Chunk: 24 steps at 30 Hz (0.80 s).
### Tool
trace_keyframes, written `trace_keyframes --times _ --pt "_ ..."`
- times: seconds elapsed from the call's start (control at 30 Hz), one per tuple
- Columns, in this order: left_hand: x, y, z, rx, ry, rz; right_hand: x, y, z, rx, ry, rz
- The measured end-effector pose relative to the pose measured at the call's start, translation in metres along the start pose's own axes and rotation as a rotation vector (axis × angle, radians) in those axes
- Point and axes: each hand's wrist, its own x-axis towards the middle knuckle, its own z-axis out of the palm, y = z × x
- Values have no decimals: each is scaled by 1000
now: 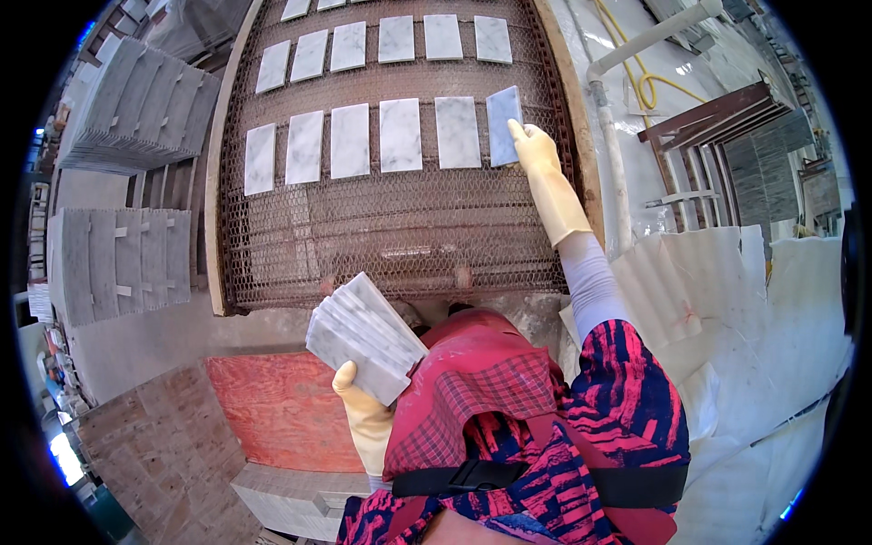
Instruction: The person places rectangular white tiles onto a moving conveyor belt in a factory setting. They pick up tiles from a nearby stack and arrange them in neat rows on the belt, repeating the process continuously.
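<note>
My left hand (365, 409), in a cream rubber glove, grips a fanned stack of white-grey marble tiles (359, 331) against the front of my red apron. Out to the far right, my gloved right hand (538, 154) is closed on the right edge of a single marble tile (504, 123), which looks bluish and slightly tilted. That tile is at the right end of the nearer row on a wire-mesh conveyor belt (391, 222). Several tiles, such as one marble tile (400, 134), lie spaced out to its left. My fingers under the held tile are hidden.
A wooden rail (218, 200) borders the belt on the left. Stacked grey slabs (123, 259) stand beyond it. To the right are a white pipe (613, 163), a yellow hose (649, 86), a brown metal rack (704, 123) and white sheeting (690, 282). A red board (282, 409) lies lower left.
</note>
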Motion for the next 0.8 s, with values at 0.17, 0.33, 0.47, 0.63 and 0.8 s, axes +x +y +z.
trace_keyframes --times 0.17,0.33,0.47,0.63,0.8 --pt "6 7 -2 99 -37 36 -10 6 -16 -390 114 -172" --pt "11 13 5 93 -70 30 -123 -38 -8 -184 -586 -183" --pt "13 21 16 22 -122 -1 -231 -68 34 -13 -1324 -138" --pt "5 33 17 -47 -59 -2 -272 -45 99 231 -1093 55" --pt "1 45 -33 -98 -23 82 -268 -35 124 419 -893 -39"
